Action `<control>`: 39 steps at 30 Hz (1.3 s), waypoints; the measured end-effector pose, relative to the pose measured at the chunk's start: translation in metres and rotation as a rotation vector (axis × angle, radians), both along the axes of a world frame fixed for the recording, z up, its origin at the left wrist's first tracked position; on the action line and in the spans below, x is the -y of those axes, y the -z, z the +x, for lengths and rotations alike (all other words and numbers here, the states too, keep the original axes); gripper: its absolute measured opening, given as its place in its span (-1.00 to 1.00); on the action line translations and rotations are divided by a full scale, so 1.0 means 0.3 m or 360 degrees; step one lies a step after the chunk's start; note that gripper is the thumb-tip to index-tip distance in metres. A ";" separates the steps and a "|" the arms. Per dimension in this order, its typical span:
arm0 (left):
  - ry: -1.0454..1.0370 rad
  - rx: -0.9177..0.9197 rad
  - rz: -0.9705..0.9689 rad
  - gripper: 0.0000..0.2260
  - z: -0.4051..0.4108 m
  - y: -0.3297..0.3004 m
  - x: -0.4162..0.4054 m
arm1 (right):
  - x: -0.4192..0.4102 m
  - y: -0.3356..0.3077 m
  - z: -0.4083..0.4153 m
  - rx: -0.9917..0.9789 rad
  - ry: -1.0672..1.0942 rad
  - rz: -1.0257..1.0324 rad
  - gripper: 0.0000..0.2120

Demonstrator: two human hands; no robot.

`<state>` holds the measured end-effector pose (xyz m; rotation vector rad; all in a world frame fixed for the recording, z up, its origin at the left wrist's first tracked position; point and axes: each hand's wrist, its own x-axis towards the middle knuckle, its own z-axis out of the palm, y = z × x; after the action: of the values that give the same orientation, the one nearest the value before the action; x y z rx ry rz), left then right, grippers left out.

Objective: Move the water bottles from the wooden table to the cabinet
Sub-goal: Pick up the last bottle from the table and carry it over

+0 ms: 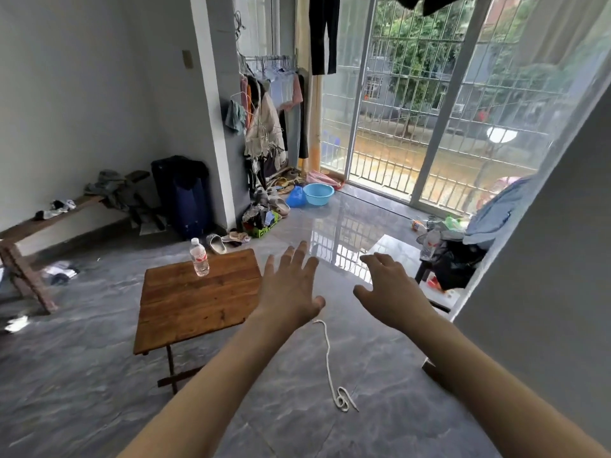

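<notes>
A clear water bottle point(199, 257) with a red label and white cap stands upright near the far edge of the small wooden table point(195, 302). My left hand point(291, 285) is stretched out over the table's right edge, fingers spread and holding nothing, well to the right of the bottle. My right hand point(388, 292) hovers above the floor further right, open as well. A second clear bottle point(429, 244) stands at the right on a dark low surface among clutter. No cabinet can be made out for certain.
A white cord point(330, 361) lies on the glossy grey floor below my hands. A wooden bench point(39, 223) runs along the left wall. A dark suitcase point(183, 193), a clothes rack point(267, 104), shoes and a blue basin point(318, 194) stand at the back. A grey wall point(545, 252) closes the right.
</notes>
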<state>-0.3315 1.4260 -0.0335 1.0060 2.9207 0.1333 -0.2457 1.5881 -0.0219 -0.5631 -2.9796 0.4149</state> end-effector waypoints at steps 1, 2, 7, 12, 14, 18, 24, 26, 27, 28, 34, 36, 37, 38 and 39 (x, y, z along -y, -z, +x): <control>0.0011 0.0013 -0.0008 -0.31 -0.047 0.002 -0.030 | -0.028 0.003 -0.045 -0.0001 0.0005 0.0006 -0.42; 0.0015 0.0027 -0.0016 -0.31 -0.093 0.004 -0.059 | -0.056 0.008 -0.087 0.0004 0.0009 0.0010 -0.41; 0.0035 0.0094 -0.0021 -0.34 -0.274 0.021 -0.193 | -0.175 0.041 -0.245 0.0076 0.0010 -0.0002 -0.43; -0.0003 0.0113 0.0018 -0.34 -0.450 0.050 -0.324 | -0.313 0.052 -0.430 0.0062 -0.0015 -0.0012 -0.44; -0.0016 0.0129 0.0020 -0.32 -0.519 0.069 -0.385 | -0.374 0.065 -0.505 0.0070 -0.0040 -0.0032 -0.43; -0.0057 0.0133 -0.0019 -0.31 -0.669 0.098 -0.530 | -0.526 0.080 -0.655 0.0079 -0.0088 -0.0056 -0.43; -0.0109 0.0129 0.0026 -0.32 -0.911 0.109 -0.835 | -0.845 0.079 -0.910 0.0069 -0.0152 -0.0033 -0.41; -0.0117 0.0133 0.0008 -0.33 -0.991 0.103 -0.928 | -0.941 0.073 -0.989 0.0086 -0.0178 -0.0016 -0.40; -0.0130 0.0122 0.0006 -0.34 -1.028 0.100 -0.967 | -0.981 0.072 -1.026 0.0098 -0.0196 -0.0005 -0.40; -0.0158 0.0110 0.0011 -0.34 -1.065 0.098 -1.003 | -1.021 0.075 -1.066 0.0109 -0.0215 0.0007 -0.40; -0.0277 0.0141 0.0017 -0.36 -1.263 0.146 -1.098 | -1.148 0.095 -1.292 0.0147 -0.0324 0.0005 -0.43; -0.0356 0.0169 0.0001 -0.36 -1.341 0.160 -1.103 | -1.165 0.102 -1.388 0.0173 -0.0384 0.0000 -0.42; -0.0390 0.0185 -0.0013 -0.35 -1.380 0.168 -1.101 | -1.169 0.107 -1.440 0.0188 -0.0416 -0.0003 -0.42; -0.0419 0.0195 -0.0024 -0.34 -1.418 0.176 -1.098 | -1.171 0.114 -1.494 0.0201 -0.0449 -0.0007 -0.41; -0.0442 0.0195 -0.0032 -0.34 -1.461 0.186 -1.095 | -1.171 0.120 -1.549 0.0207 -0.0482 -0.0007 -0.41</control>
<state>-0.7697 1.7544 -0.0893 0.5629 2.9242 0.1683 -0.7104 1.9395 -0.0580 -0.1407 -3.1989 0.4196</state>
